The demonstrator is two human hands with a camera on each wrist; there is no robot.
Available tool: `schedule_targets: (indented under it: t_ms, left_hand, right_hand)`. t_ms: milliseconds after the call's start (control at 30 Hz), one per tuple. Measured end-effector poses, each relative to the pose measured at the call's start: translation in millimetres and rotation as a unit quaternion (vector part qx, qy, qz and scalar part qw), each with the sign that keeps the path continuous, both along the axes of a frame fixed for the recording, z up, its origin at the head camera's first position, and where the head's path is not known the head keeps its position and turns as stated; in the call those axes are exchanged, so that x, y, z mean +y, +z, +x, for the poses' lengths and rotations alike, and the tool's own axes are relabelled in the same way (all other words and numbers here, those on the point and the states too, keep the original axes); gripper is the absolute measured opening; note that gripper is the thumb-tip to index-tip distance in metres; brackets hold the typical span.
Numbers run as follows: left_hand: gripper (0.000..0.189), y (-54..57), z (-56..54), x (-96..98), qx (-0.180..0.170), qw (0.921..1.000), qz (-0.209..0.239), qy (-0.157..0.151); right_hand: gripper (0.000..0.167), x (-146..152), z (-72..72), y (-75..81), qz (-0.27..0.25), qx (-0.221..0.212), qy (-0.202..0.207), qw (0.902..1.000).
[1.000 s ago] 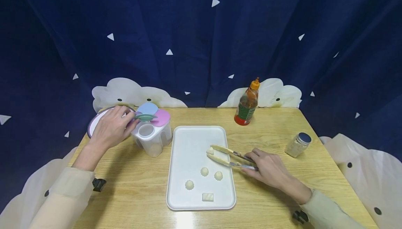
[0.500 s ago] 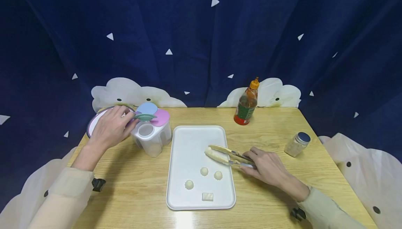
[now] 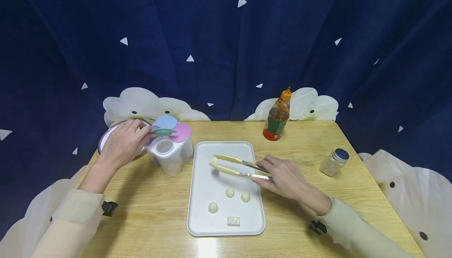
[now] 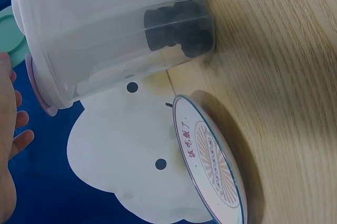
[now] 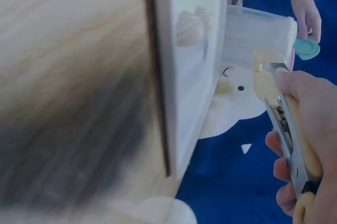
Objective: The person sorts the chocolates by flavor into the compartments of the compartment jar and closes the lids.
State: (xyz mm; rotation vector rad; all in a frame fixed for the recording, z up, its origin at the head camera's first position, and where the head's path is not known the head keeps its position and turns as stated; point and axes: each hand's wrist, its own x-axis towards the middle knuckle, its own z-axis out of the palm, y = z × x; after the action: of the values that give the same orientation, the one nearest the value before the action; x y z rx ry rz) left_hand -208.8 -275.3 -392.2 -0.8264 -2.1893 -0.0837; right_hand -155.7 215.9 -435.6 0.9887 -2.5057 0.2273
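My right hand grips a pair of tongs with cream tips, held over the white tray. A small cream-white piece sits between the tong tips. On the tray lie several small ridged, dome-shaped white pieces and a white rectangular block. My left hand pinches the raised green lid of a clear, white-topped container. Below that lid, the container's round opening is uncovered. Its blue lid and pink lid lie down.
Behind my left hand is a white plate with a dark rim. Dark pieces show inside the container in the left wrist view. A sauce bottle stands at the back right, and a jar with a dark blue cap leans at the right.
My right hand has carried the tongs and the small piece leftward and up, from the tray's right side toward the container. My left hand stays on the green lid.
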Motion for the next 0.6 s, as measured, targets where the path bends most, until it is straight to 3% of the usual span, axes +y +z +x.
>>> schedule_targets:
  t_ms: [167,600]
  left_hand:
    - [0.017,1.0,0.3,-0.7,-0.007,1.0000,-0.003,0.000]
    - [0.017,2.4,0.1,1.3,-0.008,0.9999,0.003,-0.011]
  right_hand:
    - [0.044,-16.2,-5.6,9.1,-0.010,0.015,0.025,0.9995]
    - [0.044,-66.3,-21.3,43.7,-0.040,0.024,0.065,0.9968]
